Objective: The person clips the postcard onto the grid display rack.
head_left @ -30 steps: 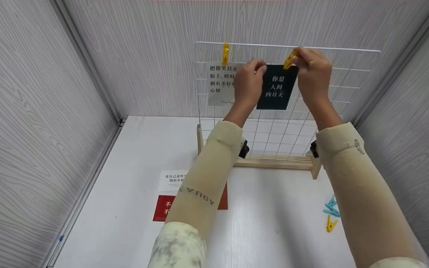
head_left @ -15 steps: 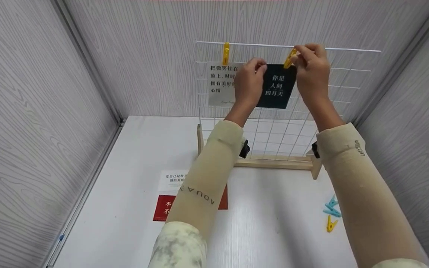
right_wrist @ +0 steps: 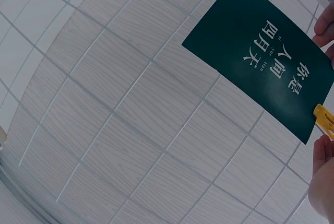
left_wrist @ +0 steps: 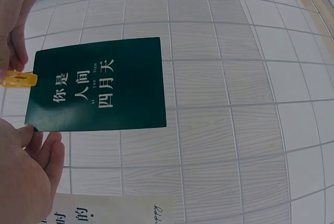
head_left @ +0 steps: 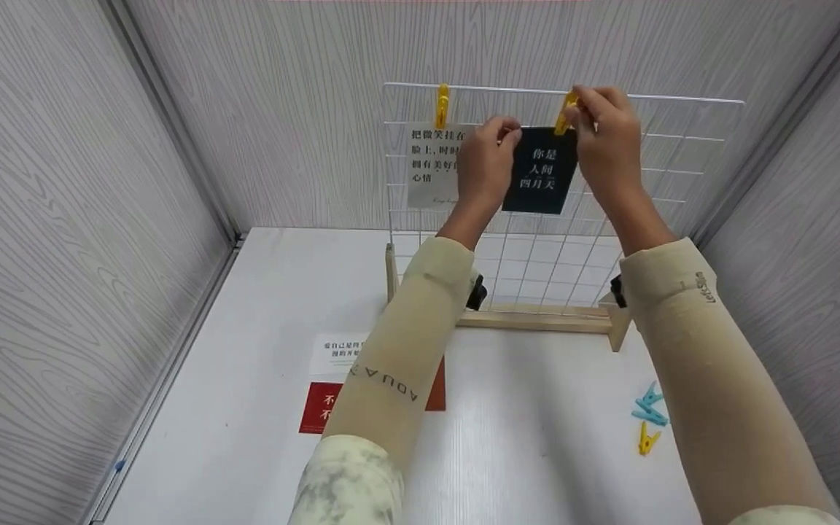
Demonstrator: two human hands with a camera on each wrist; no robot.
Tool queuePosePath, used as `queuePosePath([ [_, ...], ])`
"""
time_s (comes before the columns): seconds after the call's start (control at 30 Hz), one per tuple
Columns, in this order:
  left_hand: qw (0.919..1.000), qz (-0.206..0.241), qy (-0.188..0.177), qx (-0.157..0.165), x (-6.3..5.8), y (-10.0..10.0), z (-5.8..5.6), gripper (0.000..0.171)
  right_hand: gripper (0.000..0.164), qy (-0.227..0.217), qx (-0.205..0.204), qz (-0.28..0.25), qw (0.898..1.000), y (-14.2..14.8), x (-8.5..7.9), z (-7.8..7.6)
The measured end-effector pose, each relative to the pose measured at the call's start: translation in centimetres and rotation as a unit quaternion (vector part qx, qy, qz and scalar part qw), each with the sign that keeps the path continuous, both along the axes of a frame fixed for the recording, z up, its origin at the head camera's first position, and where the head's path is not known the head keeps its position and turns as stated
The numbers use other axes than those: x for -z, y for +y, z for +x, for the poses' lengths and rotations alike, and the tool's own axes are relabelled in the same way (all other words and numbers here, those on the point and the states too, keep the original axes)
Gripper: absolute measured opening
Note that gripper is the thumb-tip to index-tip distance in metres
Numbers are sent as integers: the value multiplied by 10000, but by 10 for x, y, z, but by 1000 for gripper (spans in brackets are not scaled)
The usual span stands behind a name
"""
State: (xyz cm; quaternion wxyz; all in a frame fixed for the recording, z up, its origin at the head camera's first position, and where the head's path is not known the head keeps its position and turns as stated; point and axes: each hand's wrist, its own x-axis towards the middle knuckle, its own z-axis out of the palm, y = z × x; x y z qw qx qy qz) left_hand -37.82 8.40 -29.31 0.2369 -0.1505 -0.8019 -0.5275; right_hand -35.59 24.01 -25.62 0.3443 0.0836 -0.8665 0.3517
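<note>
A dark green card (head_left: 539, 193) with white Chinese writing lies against the white wire grid (head_left: 682, 97). Its upper left corner is pinched between the thumb and fingers of my left hand (head_left: 484, 166). My right hand (head_left: 612, 146) pinches a yellow clothespin (head_left: 563, 120), whose tips overlap the card's top edge. In the left wrist view, the clothespin (left_wrist: 21, 79) meets the card's (left_wrist: 138, 83) edge near its middle. A white card (head_left: 431, 182) hangs to the left under another yellow clothespin (head_left: 442, 106), partly hidden by my left hand.
A wooden base (head_left: 537, 321) carries the grid. On the table, a white card (head_left: 336, 357), a red card (head_left: 316, 408) and an orange-red card (head_left: 437, 390) lie partly under my left forearm. Blue clothespins (head_left: 650, 415) and a yellow clothespin (head_left: 648, 440) lie beside my right forearm.
My right hand has shifted slightly left, and the clothespin in it has turned more upright over the green card. The left hand keeps its pinch on the corner, nearly still.
</note>
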Motion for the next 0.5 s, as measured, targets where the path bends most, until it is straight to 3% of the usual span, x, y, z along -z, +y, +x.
queuePosePath([
  [0.17,10000,-6,-22,24,1,0,0,21,38,93,-18,-12,10000,3,2,3],
  [0.5,9999,131,-46,-87,10,-12,2,25,37,693,-182,90,9974,9,17,11],
])
